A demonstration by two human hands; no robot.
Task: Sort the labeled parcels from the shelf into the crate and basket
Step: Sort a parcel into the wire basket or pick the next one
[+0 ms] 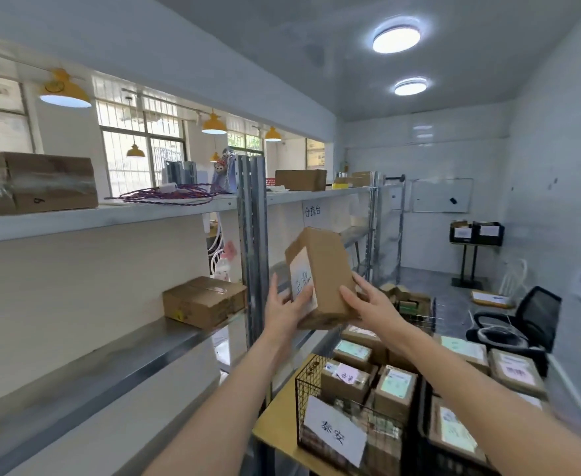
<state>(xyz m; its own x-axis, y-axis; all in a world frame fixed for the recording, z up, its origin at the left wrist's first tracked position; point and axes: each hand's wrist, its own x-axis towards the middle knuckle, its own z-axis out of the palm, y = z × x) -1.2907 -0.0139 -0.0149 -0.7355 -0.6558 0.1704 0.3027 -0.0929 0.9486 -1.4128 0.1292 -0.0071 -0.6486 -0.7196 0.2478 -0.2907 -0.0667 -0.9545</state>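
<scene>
I've got the parcel (320, 276) in both hands, left hand (283, 309) on its label face, right hand (364, 302) cupping the other side, long axis tilted near-upright. The basket (316, 383) sits directly below, nearer my right.

White-walled room, two round ceiling lights (396, 35) glowing, yellow pendant lamps (65, 90) far left, barred windows (141, 146), whiteboard (442, 195) on far wall, black office chair (529, 317) right

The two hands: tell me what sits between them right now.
In the head view, a tilted cardboard parcel with a handwritten white label is between them. The left hand holds its label face; the right hand holds the opposite side.
</scene>
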